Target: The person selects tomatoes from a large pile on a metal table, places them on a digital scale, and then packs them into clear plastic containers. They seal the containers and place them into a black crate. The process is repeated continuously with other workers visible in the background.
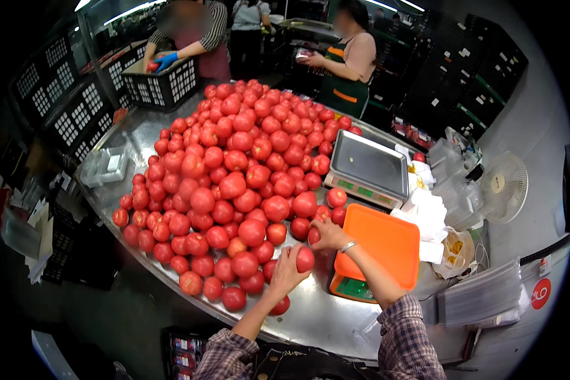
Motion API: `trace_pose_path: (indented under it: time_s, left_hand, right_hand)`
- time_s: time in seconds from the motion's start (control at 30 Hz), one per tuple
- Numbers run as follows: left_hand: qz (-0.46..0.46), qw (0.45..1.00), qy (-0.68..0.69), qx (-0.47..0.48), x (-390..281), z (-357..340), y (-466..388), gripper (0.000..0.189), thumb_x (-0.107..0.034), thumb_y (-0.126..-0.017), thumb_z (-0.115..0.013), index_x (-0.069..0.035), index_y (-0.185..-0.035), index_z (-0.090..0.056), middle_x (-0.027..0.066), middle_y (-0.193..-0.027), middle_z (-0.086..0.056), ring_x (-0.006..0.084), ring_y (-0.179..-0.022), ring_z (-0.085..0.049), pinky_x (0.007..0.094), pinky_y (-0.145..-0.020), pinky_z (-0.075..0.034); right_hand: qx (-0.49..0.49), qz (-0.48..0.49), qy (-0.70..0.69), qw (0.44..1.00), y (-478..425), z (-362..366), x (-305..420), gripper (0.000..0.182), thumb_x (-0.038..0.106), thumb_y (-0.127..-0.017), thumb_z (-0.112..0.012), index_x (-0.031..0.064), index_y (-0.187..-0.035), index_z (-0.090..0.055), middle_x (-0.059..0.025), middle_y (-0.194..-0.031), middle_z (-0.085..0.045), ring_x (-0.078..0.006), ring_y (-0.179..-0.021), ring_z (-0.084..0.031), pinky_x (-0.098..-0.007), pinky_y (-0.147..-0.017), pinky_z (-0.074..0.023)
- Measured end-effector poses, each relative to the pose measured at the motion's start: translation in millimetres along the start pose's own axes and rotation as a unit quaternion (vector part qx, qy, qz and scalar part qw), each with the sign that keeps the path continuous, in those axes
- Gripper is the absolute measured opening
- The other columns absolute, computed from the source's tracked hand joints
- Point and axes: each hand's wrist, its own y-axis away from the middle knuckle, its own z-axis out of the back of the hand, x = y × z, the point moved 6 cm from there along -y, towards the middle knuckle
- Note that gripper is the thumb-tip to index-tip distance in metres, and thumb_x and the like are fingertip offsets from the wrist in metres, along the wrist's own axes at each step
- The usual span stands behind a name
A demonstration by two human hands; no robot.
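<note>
A large heap of red tomatoes [237, 185] covers the middle of a stainless-steel table [342, 327]. At the heap's near right edge, my left hand [286, 270] grips one tomato [305, 259] from its left side. My right hand [331, 235], with a bangle at the wrist, has its fingers around another tomato [314, 235], partly hidden by them. Whether that second tomato still rests on the table I cannot tell. Right beside my right forearm stands an orange digital scale [384, 242] with a flat orange pan and a lit green display.
A second scale [370, 164] with a steel pan stands behind the orange one. Clear plastic boxes [105, 166] lie at the table's left. White bags [422, 213] and a fan [503, 187] are at right. Two co-workers [346, 61] [213, 42] handle produce across the table, one at a black crate [164, 83].
</note>
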Motion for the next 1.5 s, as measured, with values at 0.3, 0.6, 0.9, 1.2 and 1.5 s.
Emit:
trace_pose_path:
  time_s: [0.3, 0.6, 0.9, 1.2, 1.5]
  left_hand:
    - [0.052, 0.982, 0.164, -0.073, 0.3, 45.8, 15.7, 0.079, -0.024, -0.065, -0.083, -0.008, -0.130, -0.040, 0.0160, -0.126, -0.046, 0.0333, -0.116, -0.050, 0.0418, -0.098, -0.042]
    - [0.074, 0.972, 0.181, -0.127, 12.3, 62.4, 32.6, 0.078, -0.021, -0.065, -0.085, -0.006, -0.128, -0.041, 0.0153, -0.124, -0.052, 0.0271, -0.113, -0.054, 0.0381, -0.096, -0.045]
    - [0.063, 0.970, 0.172, -0.157, 17.8, 60.6, 31.6, 0.079, -0.021, -0.065, -0.085, -0.007, -0.129, -0.041, 0.0153, -0.122, -0.052, 0.0264, -0.112, -0.054, 0.0383, -0.093, -0.046]
    - [0.083, 0.970, 0.188, -0.132, 14.3, 54.2, 25.4, 0.081, -0.022, -0.065, -0.085, -0.005, -0.130, -0.040, 0.0170, -0.126, -0.049, 0.0309, -0.115, -0.051, 0.0407, -0.096, -0.044]
    - [0.030, 0.969, 0.242, -0.033, -35.9, 20.1, -2.7, 0.079, -0.023, -0.067, -0.084, -0.006, -0.129, -0.039, 0.0160, -0.123, -0.049, 0.0292, -0.111, -0.054, 0.0389, -0.093, -0.046]
  right_hand:
    - [-0.133, 0.007, -0.379, 0.916, -43.4, 40.7, 37.0, 0.076, 0.039, -0.072, -0.076, 0.0059, -0.133, -0.045, -0.0177, -0.125, -0.054, -0.0256, -0.114, -0.055, -0.0360, -0.098, -0.0434]
    - [-0.296, 0.054, -0.182, 0.936, -113.6, 41.9, 24.5, 0.071, 0.037, -0.075, -0.074, 0.0077, -0.132, -0.046, -0.0196, -0.132, -0.048, -0.0357, -0.115, -0.052, -0.0467, -0.090, -0.0466]
    - [-0.205, -0.025, 0.063, 0.976, -59.4, 22.1, 20.0, 0.086, 0.030, -0.065, -0.081, 0.0212, -0.138, -0.036, -0.0204, -0.126, -0.046, -0.0416, -0.112, -0.052, -0.0513, -0.086, -0.0478]
    - [-0.238, 0.055, -0.232, 0.942, -44.7, 42.9, 11.8, 0.080, 0.031, -0.064, -0.081, 0.0122, -0.131, -0.043, -0.0199, -0.121, -0.053, -0.0330, -0.113, -0.055, -0.0416, -0.097, -0.0455]
    - [-0.241, -0.017, -0.264, 0.934, 81.7, 99.0, -35.8, 0.079, 0.038, -0.068, -0.080, 0.0104, -0.132, -0.043, -0.0198, -0.120, -0.057, -0.0310, -0.111, -0.058, -0.0394, -0.094, -0.0474]
